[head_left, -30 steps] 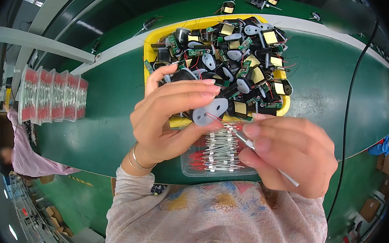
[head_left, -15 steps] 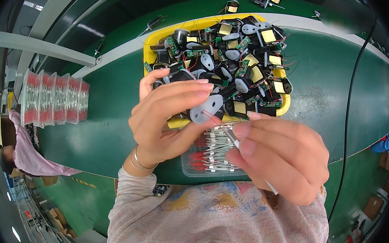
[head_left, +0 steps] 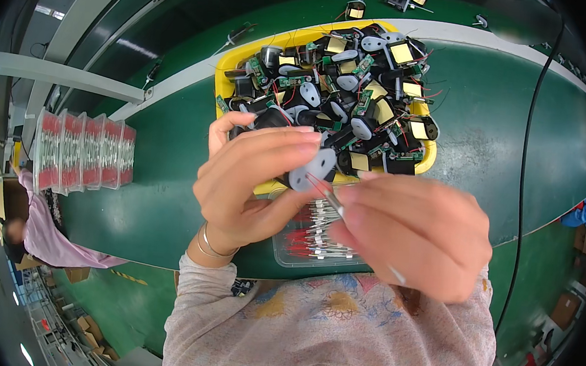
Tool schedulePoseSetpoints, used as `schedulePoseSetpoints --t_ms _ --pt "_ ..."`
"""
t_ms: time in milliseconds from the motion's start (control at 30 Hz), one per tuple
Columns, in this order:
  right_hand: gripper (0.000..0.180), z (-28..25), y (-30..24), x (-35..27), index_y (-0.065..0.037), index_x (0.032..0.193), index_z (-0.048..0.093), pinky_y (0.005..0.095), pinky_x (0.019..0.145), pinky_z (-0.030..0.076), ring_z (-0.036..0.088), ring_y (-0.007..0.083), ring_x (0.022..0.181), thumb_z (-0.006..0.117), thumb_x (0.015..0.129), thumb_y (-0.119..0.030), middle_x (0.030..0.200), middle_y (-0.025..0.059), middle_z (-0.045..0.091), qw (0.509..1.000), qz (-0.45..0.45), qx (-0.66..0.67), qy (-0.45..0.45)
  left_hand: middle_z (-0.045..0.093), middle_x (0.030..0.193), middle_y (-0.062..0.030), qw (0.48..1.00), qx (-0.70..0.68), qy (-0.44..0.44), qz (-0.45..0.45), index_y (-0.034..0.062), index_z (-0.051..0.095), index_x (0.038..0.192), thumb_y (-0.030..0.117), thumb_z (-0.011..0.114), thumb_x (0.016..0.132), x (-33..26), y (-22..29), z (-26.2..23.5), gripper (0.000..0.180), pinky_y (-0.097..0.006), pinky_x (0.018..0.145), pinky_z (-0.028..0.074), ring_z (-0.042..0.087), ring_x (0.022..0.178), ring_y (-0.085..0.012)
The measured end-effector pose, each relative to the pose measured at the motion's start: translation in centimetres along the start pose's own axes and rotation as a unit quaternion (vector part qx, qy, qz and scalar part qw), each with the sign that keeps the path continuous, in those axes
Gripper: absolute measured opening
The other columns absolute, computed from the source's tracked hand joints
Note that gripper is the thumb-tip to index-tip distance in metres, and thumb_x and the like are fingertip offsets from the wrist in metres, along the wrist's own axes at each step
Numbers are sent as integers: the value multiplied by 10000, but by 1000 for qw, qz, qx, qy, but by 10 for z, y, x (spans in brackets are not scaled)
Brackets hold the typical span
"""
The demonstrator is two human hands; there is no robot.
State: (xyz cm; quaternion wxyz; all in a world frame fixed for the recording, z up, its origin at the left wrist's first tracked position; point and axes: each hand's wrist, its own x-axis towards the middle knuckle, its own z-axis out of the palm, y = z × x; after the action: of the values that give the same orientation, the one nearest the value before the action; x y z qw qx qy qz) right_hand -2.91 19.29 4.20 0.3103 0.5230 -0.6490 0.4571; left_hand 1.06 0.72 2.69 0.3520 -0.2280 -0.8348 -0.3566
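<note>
My left hand (head_left: 251, 179) holds a small black electronic part with a grey oval plate (head_left: 313, 170) up in front of me, fingers pinched around it. My right hand (head_left: 417, 232) grips thin metal tweezers (head_left: 330, 197) whose tip touches the grey plate, with a fine red wire at the tip. Under both hands lies a clear plastic tray (head_left: 315, 244) of red-and-silver wire pieces. Behind them stands a yellow bin (head_left: 226, 90) heaped with several similar black parts and small green circuit boards.
The green conveyor belt (head_left: 506, 132) runs across the view with a white edge stripe. Clear boxes of red parts (head_left: 83, 154) sit at the left. A few loose parts (head_left: 353, 8) lie on the far side. A black cable (head_left: 527, 155) hangs at the right. Another person (head_left: 30, 237) sits at lower left.
My right hand has slid left and up, bringing the tweezers' tip onto the grey plate. My left hand has kept the part in about the same place.
</note>
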Motion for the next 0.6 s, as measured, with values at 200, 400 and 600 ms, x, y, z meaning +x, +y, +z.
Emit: schedulePoseSetpoints --t_ms 200,400,600 --pt "189 2 12 9 19 746 641 277 529 487 619 209 598 726 577 28 685 99 630 979 148 136 -28 661 891 -128 987 -148 -29 -51 31 559 877 147 807 575 1 -2 -4 408 -271 674 370 609 724 -165" --pt "272 5 8 4 37 774 631 281 531 486 599 220 616 650 503 16 734 96 609 998 53 -27 -22 637 915 -209 919 -324 32 -220 -7 485 876 18 746 656 -6 6 6 342 -247 711 473 621 846 -191" --pt "209 15 5 2 59 756 600 254 526 485 549 206 603 598 574 -44 712 106 552 993 -64 -101 18 641 816 -167 931 -285 10 -228 -67 536 865 -64 656 713 -11 18 -6 193 -277 750 495 621 912 -260"
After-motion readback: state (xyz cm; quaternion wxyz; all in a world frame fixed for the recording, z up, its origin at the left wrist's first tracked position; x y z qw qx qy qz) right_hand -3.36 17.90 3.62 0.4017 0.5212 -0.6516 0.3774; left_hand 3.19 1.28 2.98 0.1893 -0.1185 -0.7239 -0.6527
